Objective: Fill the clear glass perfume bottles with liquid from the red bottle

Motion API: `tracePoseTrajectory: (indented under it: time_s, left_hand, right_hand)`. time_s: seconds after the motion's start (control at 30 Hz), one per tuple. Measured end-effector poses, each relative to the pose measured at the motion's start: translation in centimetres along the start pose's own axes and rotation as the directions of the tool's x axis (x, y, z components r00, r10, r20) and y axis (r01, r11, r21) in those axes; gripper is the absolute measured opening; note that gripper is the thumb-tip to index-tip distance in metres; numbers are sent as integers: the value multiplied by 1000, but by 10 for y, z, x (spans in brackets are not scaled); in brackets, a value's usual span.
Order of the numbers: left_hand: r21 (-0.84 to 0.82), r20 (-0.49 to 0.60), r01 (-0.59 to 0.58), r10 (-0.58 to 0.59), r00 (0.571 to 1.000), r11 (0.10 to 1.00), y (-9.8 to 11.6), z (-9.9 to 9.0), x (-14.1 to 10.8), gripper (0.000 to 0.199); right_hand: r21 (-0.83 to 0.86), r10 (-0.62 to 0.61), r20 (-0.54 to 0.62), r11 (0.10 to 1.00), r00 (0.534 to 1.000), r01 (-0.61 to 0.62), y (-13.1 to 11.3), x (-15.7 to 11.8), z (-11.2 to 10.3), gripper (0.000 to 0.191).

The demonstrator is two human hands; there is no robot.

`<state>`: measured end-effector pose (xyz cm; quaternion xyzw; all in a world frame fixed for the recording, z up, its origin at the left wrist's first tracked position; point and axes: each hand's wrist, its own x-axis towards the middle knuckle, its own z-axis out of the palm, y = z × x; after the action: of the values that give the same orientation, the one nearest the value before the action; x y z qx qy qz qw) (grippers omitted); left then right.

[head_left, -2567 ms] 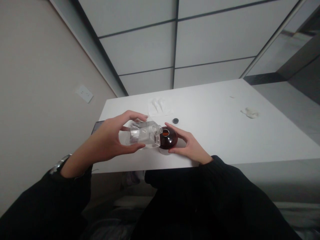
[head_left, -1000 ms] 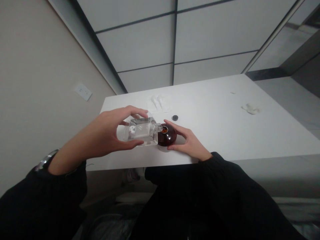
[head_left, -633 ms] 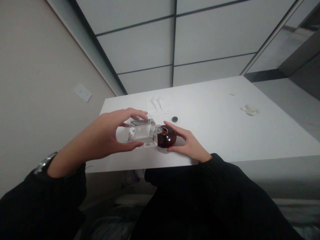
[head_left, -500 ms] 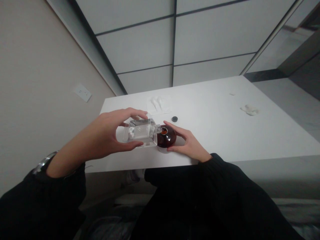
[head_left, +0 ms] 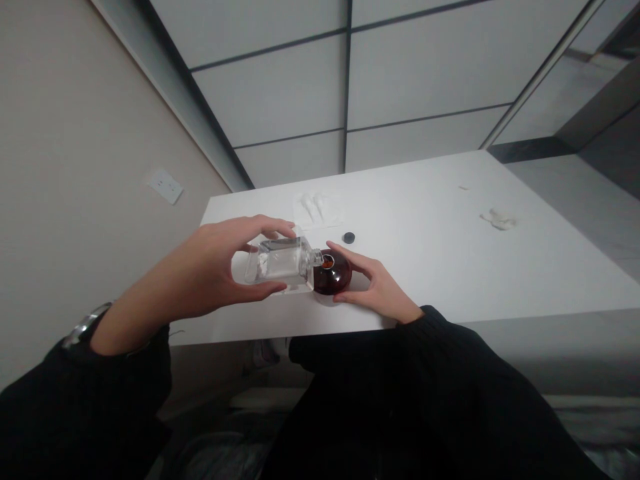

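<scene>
A clear, square-sided bottle [head_left: 283,260] with liquid inside lies tipped on its side in my left hand [head_left: 215,267], fingers and thumb wrapped round its body. Its open neck points right, at the mouth of a round, dark amber bottle [head_left: 333,279]. That amber bottle stands upright near the table's front edge. From its right side, my right hand [head_left: 377,287] grips it between thumb and fingers. Whether liquid is flowing between the two necks I cannot tell. Just beyond the amber bottle is a small black cap [head_left: 349,237].
The white table [head_left: 425,253] carries a clear packet with two pale pieces [head_left: 314,208] behind the bottles. A crumpled whitish scrap [head_left: 499,219] and a tiny sliver [head_left: 464,188] lie to the right. A wall with a socket [head_left: 166,187] rises at left; panelled doors [head_left: 290,93] stand behind.
Almost nothing differs. The clear bottle looks tilted very slightly further, and both hands keep their hold in the same place.
</scene>
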<state>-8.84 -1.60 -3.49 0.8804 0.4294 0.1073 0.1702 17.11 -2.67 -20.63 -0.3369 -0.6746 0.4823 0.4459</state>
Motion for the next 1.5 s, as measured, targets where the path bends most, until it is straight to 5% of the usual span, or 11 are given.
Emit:
tracePoseTrajectory:
  time_s: [1.5]
  left_hand:
    - [153,30,-32,27,999,988,4,-4,-1,48]
  right_hand:
    - [-7,-17,4,1000,1000,17,-1,2,-1,90]
